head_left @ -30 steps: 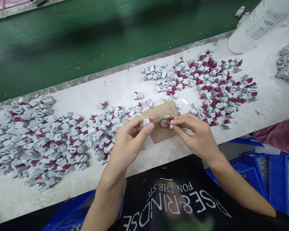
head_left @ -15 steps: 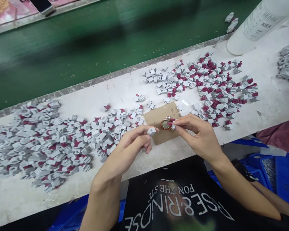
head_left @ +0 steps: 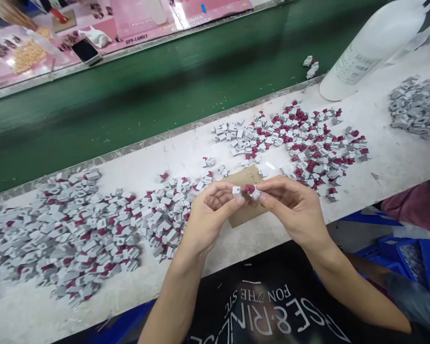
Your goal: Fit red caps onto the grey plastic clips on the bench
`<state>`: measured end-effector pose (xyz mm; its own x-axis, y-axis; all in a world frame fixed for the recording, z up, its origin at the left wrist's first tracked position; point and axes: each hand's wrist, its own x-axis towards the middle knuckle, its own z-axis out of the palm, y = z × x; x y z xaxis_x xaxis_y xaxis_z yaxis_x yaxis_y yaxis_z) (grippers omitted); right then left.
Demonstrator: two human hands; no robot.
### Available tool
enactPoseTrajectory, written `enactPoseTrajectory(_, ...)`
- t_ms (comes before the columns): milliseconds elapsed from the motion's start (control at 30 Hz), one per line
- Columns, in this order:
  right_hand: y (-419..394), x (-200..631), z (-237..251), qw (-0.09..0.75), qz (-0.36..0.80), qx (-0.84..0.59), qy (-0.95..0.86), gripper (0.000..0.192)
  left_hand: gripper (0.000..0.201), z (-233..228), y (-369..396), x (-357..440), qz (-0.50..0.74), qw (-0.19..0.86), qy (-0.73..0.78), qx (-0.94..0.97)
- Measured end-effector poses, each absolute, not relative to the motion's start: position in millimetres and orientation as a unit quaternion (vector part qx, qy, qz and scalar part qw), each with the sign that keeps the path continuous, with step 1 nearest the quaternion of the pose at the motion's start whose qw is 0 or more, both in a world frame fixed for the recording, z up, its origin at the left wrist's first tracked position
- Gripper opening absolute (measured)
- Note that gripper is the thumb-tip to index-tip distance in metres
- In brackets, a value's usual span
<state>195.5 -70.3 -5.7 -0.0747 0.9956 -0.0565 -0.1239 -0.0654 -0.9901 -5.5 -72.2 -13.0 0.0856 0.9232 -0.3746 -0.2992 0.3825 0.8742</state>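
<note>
My left hand [head_left: 209, 215] pinches a small grey plastic piece [head_left: 236, 191] between thumb and fingertips. My right hand [head_left: 295, 205] pinches a grey piece with a dark red part [head_left: 251, 190]. The two pieces meet almost tip to tip, just above a brown cardboard square [head_left: 244, 213] on the white bench [head_left: 186, 148]. The small round tin seen on the cardboard is now mostly hidden behind my fingers. A pile of grey and red pieces [head_left: 308, 143] lies beyond my right hand; a bigger pile [head_left: 79, 224] spreads to the left.
A white plastic bottle [head_left: 369, 48] lies at the back right beside an all-grey pile [head_left: 417, 107]. A green conveyor belt [head_left: 146, 86] runs behind the bench, with a pink worktop and a phone [head_left: 86, 50] beyond it. Blue crates [head_left: 415, 253] stand low right.
My left hand has brought its grey piece right and up to meet the right hand's piece. My right hand lifted its piece off the round tin. The view tilted up slightly.
</note>
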Motion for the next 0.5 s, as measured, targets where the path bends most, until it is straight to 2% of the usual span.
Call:
enactPoseTrajectory(333,-69.3,199.0,-5.7,0.484,0.575,-0.463,-0.471,0.006,0.023,-13.7,-70.4,-0.2,0.474,0.655,0.486,0.333)
enactPoseTrajectory(500,-67.3,201.4,-11.0,0.454,0.591,-0.471,-0.472,0.015,0.027,-10.1,-68.8,-2.4,0.445,0.646,0.497,0.372)
